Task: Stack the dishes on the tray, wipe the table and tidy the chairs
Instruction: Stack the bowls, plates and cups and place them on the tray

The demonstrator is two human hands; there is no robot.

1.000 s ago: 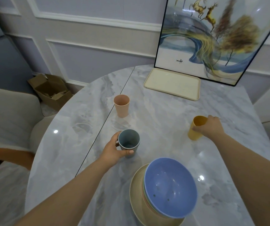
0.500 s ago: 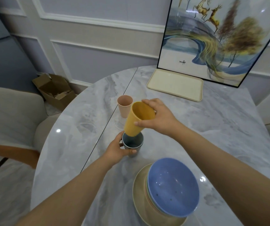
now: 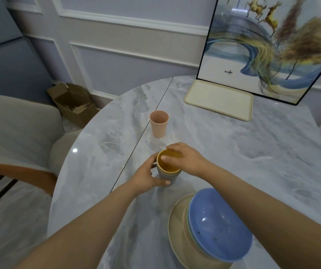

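Left hand [image 3: 146,176] grips the grey cup [image 3: 166,176], right hand [image 3: 186,160] pinches the nested yellow cup [image 3: 168,163] — pink cup [image 3: 159,124] just beyond.

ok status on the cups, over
Left hand grips grey cup. Right hand seats yellow cup inside it. Pink cup loose; tray bare.

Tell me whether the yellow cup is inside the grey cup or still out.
Inside. The yellow plastic cup sits nested upright in the grey plastic cup, only its rim showing above.
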